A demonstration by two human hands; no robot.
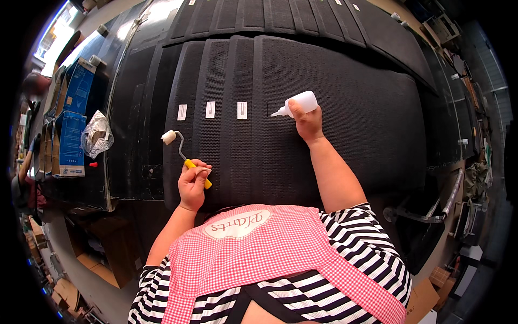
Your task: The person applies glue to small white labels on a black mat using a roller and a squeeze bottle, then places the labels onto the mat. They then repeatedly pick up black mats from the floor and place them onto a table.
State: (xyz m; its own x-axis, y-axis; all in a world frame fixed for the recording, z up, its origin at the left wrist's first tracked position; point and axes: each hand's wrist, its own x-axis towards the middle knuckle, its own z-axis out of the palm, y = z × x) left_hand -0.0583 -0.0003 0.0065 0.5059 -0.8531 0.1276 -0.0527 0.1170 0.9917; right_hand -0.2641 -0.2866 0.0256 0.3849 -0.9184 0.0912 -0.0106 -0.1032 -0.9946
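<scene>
My right hand (309, 123) is closed round a white squeeze bottle (306, 100), tilted so its narrow nozzle points left, low over a black ribbed mat (356, 119). By the nozzle tip, a faint rectangular outline shows on the mat. Left of it, three small white labels (242, 110) lie in a row. My left hand (192, 186) grips the yellow handle of a small paint roller (188, 162). Its white roller head is raised toward the mat's left edge. Something small and pale shows at the left fingertips, too small to name.
Further black mats (259, 19) lie beyond this one. On the dark table at left are blue cartons (73, 135), a clear plastic bag (97, 136) with silvery contents and a small red cap (93, 164). A cardboard box (102, 243) stands below the table.
</scene>
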